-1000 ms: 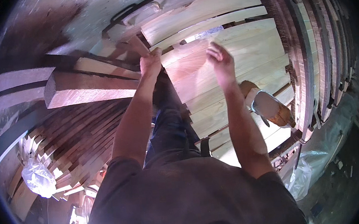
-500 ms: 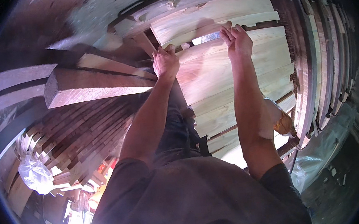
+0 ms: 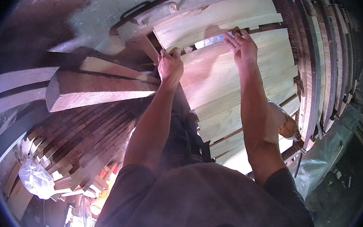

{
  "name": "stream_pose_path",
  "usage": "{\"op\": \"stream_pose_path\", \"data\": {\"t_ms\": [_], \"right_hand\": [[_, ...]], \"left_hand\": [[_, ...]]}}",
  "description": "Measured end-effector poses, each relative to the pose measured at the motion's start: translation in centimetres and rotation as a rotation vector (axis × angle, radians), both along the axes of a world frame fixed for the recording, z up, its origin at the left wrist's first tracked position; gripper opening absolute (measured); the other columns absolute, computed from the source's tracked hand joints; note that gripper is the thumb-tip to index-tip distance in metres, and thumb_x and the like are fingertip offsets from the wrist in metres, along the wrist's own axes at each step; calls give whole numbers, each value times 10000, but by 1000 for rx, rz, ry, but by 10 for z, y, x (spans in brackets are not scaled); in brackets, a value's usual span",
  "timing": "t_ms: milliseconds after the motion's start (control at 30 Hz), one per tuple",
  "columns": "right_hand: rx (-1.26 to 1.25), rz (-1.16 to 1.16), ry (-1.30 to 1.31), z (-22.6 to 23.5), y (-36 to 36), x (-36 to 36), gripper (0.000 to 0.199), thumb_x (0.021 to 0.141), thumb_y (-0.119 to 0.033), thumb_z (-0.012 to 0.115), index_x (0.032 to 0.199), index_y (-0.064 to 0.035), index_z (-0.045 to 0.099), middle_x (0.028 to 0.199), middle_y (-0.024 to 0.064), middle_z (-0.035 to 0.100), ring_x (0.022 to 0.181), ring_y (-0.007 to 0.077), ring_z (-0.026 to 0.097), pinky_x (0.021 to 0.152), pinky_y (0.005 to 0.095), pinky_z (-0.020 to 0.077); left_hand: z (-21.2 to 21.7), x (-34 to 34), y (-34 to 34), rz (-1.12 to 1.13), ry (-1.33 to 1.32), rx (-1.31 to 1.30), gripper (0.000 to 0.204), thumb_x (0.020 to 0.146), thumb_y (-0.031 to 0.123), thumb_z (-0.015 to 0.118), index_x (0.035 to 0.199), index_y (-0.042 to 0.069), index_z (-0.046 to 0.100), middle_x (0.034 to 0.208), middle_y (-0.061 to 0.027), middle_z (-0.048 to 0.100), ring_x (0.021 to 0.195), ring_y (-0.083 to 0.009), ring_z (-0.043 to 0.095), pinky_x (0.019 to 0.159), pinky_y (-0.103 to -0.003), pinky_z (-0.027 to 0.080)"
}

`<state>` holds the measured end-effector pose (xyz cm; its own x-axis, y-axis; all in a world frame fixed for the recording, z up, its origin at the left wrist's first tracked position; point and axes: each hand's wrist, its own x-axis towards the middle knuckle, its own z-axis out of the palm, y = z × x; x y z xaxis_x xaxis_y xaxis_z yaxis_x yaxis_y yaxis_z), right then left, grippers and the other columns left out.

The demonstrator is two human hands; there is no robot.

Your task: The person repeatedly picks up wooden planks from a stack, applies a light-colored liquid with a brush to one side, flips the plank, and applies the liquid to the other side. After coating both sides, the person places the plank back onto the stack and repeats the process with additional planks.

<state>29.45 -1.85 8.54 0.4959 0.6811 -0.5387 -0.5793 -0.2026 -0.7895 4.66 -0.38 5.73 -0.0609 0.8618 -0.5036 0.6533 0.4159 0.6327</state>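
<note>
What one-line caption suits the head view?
Left hand and right hand at pale wooden boards, a thick timber beam to their left.

far board point(image 3: 217, 22): pale, flat, just beyond left hand point(image 3: 170, 66) and right hand point(image 3: 243, 48) | near board point(image 3: 207, 62): pale (pinkish leftward), flat, partly under right hand, left end beside left hand

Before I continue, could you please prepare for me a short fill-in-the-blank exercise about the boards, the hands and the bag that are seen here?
1. The boards are made of ____.
2. The right hand is farther from the thick beam than the ____ hand is.
3. The see-through bag at the lower left of the picture is made of ____.

Missing words: wood; left; plastic.
</note>
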Motion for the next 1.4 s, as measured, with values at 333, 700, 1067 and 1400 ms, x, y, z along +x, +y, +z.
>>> {"op": "stream_pose_path", "data": {"t_ms": [333, 700, 1067, 1400], "right_hand": [[-237, 969, -1841, -7, -19, -41, 371, 845, -160, 526, 1187, -72, 641, 1234, 135, 622, 1224, 315, 517, 1117, 563, 287], [-218, 947, -1986, -3, -6, -29, 162, 737, -117, 640, 864, -110, 740, 1063, 105, 665, 1118, 300, 560, 1021, 506, 375], [86, 767, -1717, 130, -63, -109, 110, 661, -96, 678, 757, -97, 625, 875, 59, 595, 924, 257, 566, 862, 404, 415], [90, 1032, -1637, 192, -191, -191, 182, 704, -235, 701, 811, -88, 709, 916, 65, 623, 991, 236, 575, 902, 405, 406]], "left_hand": [[-3, -8, -61, 178, -460, 100, 609, 874, 88, 624, 1410, -66, 382, 1187, -176, 639, 1093, -251, 627, 951, -317, 467], [8, -15, -54, 153, -621, 96, 588, 779, 17, 735, 1309, -63, 493, 1175, -137, 625, 1051, -211, 609, 944, -325, 466], [24, -94, -104, -29, -1010, 100, 408, 834, -81, 683, 1228, -4, 611, 1123, -83, 661, 1027, -193, 635, 895, -343, 533], [199, -194, -262, -146, -642, 153, 759, 785, 53, 790, 1393, -73, 354, 1122, -98, 647, 997, -159, 623, 919, -312, 504]]}}
